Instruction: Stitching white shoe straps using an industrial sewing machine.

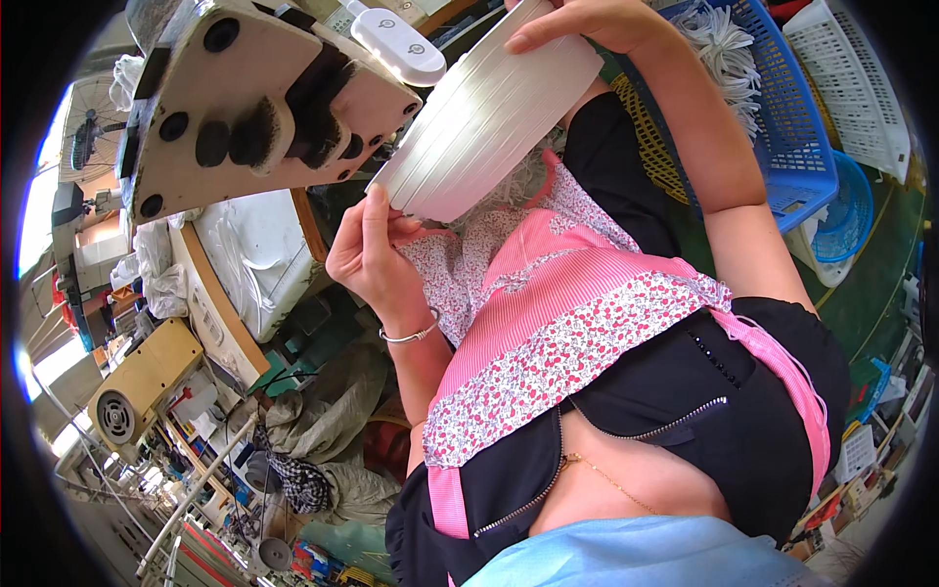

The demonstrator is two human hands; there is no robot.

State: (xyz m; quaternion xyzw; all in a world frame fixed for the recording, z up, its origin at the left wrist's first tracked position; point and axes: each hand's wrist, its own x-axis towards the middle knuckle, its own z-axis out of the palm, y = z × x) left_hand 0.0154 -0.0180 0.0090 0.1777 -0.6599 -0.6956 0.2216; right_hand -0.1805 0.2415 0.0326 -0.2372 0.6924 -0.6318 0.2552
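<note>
A shiny white ribbed piece point(489, 117), curved like the side of a hat or bowl, is held up between my two hands. My left hand point(377, 249) pinches its lower left edge, with the thumb on top and the fingers bent beneath. At the upper right, my right hand point(587, 22) grips the rim with the thumb lying on the ribbed surface. The frame's top edge cuts off part of this hand. Just left of the piece stands a beige machine head point(249, 83), and a white lamp point(399, 44) sits at their upper border.
A blue basket point(797, 147) with white cord bundles point(719, 59) stands at the right, near a white crate point(851, 73) and a round blue basket point(846, 220). On the left are a worktable point(256, 249) and a tan machine point(147, 377). A floral apron point(577, 333) covers my lap.
</note>
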